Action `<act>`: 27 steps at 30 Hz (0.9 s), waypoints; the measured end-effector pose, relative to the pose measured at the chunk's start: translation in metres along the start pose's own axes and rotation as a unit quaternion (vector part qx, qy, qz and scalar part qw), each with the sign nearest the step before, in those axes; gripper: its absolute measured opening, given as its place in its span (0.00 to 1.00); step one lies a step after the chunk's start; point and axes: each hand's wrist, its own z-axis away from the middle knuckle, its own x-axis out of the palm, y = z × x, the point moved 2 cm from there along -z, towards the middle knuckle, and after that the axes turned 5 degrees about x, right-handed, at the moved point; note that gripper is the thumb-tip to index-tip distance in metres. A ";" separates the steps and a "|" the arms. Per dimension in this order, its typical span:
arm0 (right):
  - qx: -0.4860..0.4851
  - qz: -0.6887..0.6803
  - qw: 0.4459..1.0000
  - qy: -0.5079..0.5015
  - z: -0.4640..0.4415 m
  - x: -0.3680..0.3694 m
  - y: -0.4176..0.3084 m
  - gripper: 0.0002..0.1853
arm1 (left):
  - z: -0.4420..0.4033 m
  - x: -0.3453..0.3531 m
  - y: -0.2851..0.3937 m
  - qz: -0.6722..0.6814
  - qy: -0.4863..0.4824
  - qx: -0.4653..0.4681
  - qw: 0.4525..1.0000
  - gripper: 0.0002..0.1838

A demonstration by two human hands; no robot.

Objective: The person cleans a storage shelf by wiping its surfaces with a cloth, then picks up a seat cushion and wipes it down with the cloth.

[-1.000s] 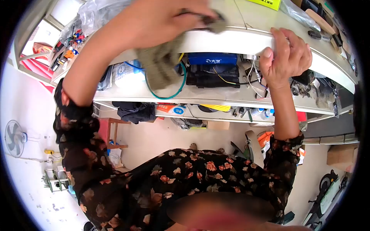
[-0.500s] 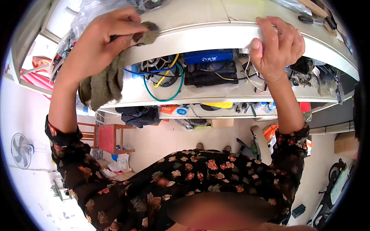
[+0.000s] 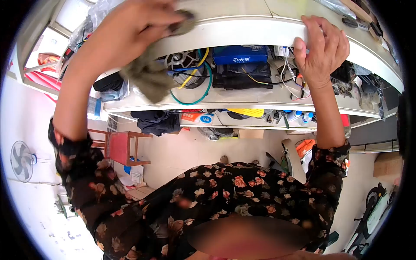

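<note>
Fingers of my left hand (image 3: 138,32) are closed on an olive-green cloth (image 3: 151,78), which hangs down over the white front edge of the upper shelf (image 3: 247,32). A bunched end of the cloth sticks out past the fingertips. At the right, my right hand (image 3: 323,52) rests over the same edge, fingertips on top and thumb at the front, with its fingers a little apart and no object in it. Below the edge, between the hands, a blue box (image 3: 240,55) lies on a black packet (image 3: 242,78).
Green and yellow cables loop by a metal motor part (image 3: 184,65) on the middle shelf. Lower down are dark cloth (image 3: 156,122) and small bottles (image 3: 306,117). A red chair (image 3: 119,145) and a wall fan (image 3: 21,160) are at the left.
My left hand with the cloth first moved left along the shelf edge, then slightly back right, the cloth swinging along. My right hand has stayed on the edge.
</note>
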 end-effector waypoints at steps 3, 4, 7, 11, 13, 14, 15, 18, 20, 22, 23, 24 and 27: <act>0.008 -0.003 1.000 0.029 -0.001 0.004 -0.004 0.17 | 0.036 -0.002 -0.012 0.056 0.013 -0.080 0.995 0.18; 0.012 -0.006 0.999 0.031 -0.002 0.005 -0.004 0.17 | 0.036 -0.003 -0.014 0.069 0.003 -0.076 0.995 0.18; 0.018 -0.008 0.999 0.045 -0.004 0.006 -0.005 0.18 | 0.022 -0.005 -0.022 0.102 -0.011 -0.039 0.994 0.18; 0.021 -0.018 0.997 0.070 -0.007 0.010 -0.010 0.18 | -0.036 0.004 -0.003 0.146 0.030 0.067 0.987 0.09; 0.014 -0.012 0.998 0.061 -0.006 0.009 -0.009 0.19 | -0.077 0.009 0.011 0.153 0.042 0.111 0.981 0.07; 0.009 -0.003 0.999 0.053 -0.005 0.008 -0.009 0.21 | -0.098 0.009 0.018 0.139 0.040 0.126 0.982 0.07; 0.004 0.008 0.999 0.044 -0.005 0.006 -0.008 0.22 | -0.111 0.009 0.023 0.124 0.037 0.143 0.981 0.07; -0.006 0.010 1.000 0.018 -0.002 0.004 -0.003 0.20 | -0.126 0.018 0.028 0.133 0.062 0.176 0.973 0.09; -0.015 0.000 1.000 0.009 -0.001 0.001 0.002 0.18 | -0.106 0.017 0.027 0.122 0.084 0.189 0.971 0.10; -0.014 -0.006 1.000 0.019 0.003 0.005 0.006 0.17 | -0.077 0.011 0.010 0.123 0.063 0.168 0.976 0.10; -0.011 -0.006 1.000 0.016 0.003 0.005 0.005 0.18 | -0.058 0.009 0.000 0.125 0.048 0.141 0.981 0.11; -0.007 -0.001 1.000 0.015 0.003 0.004 0.003 0.18 | -0.034 0.006 -0.012 0.128 0.026 0.082 0.988 0.16; 0.000 0.007 1.000 0.026 0.002 0.006 0.000 0.18 | 0.005 0.001 -0.024 0.149 0.005 -0.022 0.989 0.15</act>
